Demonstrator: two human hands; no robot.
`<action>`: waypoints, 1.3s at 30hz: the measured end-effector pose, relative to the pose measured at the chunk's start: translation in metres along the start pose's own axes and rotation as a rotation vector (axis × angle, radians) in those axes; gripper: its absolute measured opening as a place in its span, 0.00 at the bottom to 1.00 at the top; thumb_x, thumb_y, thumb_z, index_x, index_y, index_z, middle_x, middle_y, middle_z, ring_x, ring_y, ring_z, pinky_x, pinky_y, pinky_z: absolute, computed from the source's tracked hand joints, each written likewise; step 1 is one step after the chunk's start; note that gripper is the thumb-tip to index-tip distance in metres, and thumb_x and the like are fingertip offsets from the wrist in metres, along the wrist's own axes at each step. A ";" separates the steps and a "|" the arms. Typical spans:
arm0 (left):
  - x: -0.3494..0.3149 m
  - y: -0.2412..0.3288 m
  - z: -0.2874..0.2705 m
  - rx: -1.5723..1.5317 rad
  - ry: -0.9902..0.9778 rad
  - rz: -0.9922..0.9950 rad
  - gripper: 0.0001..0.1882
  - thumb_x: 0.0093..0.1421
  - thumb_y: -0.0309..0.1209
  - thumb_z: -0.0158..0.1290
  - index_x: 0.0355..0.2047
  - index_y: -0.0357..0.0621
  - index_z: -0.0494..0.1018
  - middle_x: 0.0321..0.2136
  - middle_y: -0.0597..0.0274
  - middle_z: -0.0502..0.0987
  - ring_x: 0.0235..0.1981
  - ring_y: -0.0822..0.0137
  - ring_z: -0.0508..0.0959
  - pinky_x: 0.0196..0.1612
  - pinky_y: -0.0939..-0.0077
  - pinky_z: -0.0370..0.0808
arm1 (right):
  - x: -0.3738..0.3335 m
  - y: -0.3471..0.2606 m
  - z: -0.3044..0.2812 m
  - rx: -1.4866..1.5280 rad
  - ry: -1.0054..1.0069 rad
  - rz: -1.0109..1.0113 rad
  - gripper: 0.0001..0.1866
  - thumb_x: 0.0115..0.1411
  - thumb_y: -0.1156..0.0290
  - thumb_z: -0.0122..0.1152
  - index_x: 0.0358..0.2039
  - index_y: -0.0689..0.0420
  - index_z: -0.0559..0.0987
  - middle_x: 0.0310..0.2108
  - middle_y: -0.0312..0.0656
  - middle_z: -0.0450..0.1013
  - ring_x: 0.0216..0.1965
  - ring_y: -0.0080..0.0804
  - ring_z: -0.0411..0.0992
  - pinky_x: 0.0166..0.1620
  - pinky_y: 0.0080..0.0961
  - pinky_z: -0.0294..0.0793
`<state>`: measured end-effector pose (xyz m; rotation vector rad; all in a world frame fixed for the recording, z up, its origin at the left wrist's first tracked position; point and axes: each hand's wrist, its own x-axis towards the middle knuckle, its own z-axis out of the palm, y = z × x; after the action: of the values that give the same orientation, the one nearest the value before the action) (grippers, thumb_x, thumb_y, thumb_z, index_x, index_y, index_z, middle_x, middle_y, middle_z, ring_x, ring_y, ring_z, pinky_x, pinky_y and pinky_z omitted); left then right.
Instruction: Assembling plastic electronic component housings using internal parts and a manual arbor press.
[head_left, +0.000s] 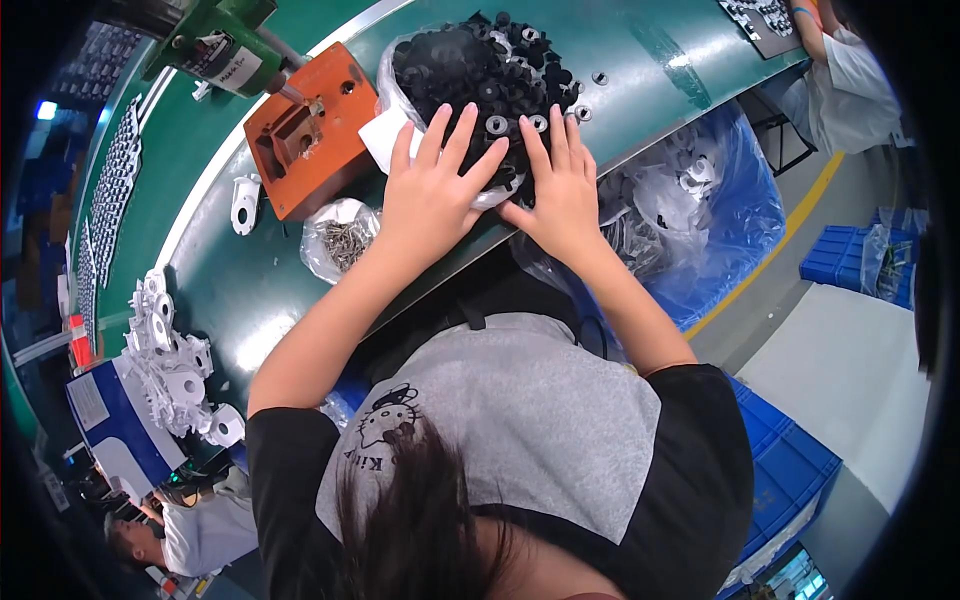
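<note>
White parts piled left of orange fixture. Small metal pieces bagged, just beside fixture. Left hand right of fixture, fingers spread wide. Black parts bagged on counter, right of fixture. Right hand farther right of fixture, fingers parted.

Hidden and cropped
Left hand and right hand hide some black parts; top edge crops green machine; bagged metal pieces too small to identify.

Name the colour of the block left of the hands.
Orange; the block shows best in the head view.
</note>
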<state>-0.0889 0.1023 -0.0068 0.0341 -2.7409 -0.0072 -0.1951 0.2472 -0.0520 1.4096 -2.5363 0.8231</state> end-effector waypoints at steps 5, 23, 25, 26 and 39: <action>0.006 0.008 0.008 0.037 0.084 -0.103 0.27 0.44 0.37 0.58 0.48 0.55 0.71 0.54 0.51 0.64 0.55 0.52 0.63 0.54 0.49 0.56 | 0.025 0.021 -0.006 -0.088 0.037 -0.008 0.49 0.38 0.54 0.68 0.61 0.48 0.56 0.62 0.57 0.46 0.62 0.60 0.47 0.59 0.48 0.51; 0.086 -0.010 -0.016 -0.347 -0.183 -0.301 0.40 0.50 0.54 0.50 0.59 0.47 0.55 0.60 0.40 0.52 0.63 0.42 0.47 0.59 0.37 0.38 | 0.077 0.086 -0.011 0.160 0.472 0.093 0.19 0.47 0.69 0.61 0.41 0.60 0.70 0.53 0.55 0.59 0.55 0.48 0.59 0.50 0.35 0.62; 0.114 -0.048 -0.020 -0.530 -0.089 -0.444 0.30 0.53 0.51 0.47 0.49 0.42 0.67 0.42 0.44 0.74 0.47 0.48 0.72 0.53 0.53 0.62 | 0.070 0.065 -0.024 0.617 0.273 0.429 0.12 0.53 0.66 0.58 0.28 0.64 0.72 0.30 0.48 0.71 0.28 0.34 0.72 0.28 0.26 0.69; 0.126 -0.071 -0.010 -0.474 -0.054 -0.530 0.26 0.55 0.47 0.43 0.45 0.40 0.69 0.34 0.46 0.77 0.39 0.46 0.76 0.47 0.57 0.68 | 0.073 0.056 -0.027 0.851 0.090 0.573 0.14 0.55 0.64 0.58 0.26 0.65 0.72 0.22 0.44 0.71 0.19 0.30 0.72 0.21 0.24 0.67; 0.188 -0.150 0.066 -0.463 -0.560 -0.548 0.25 0.44 0.46 0.55 0.35 0.36 0.73 0.36 0.49 0.76 0.37 0.58 0.76 0.40 0.69 0.71 | 0.099 0.057 0.009 0.956 0.063 0.355 0.15 0.50 0.72 0.64 0.39 0.60 0.75 0.20 0.29 0.66 0.21 0.14 0.62 0.24 0.14 0.62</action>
<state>-0.2845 -0.0520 0.0046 0.7474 -3.0908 -0.9210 -0.2955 0.1922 -0.0467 1.0137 -2.4383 2.3009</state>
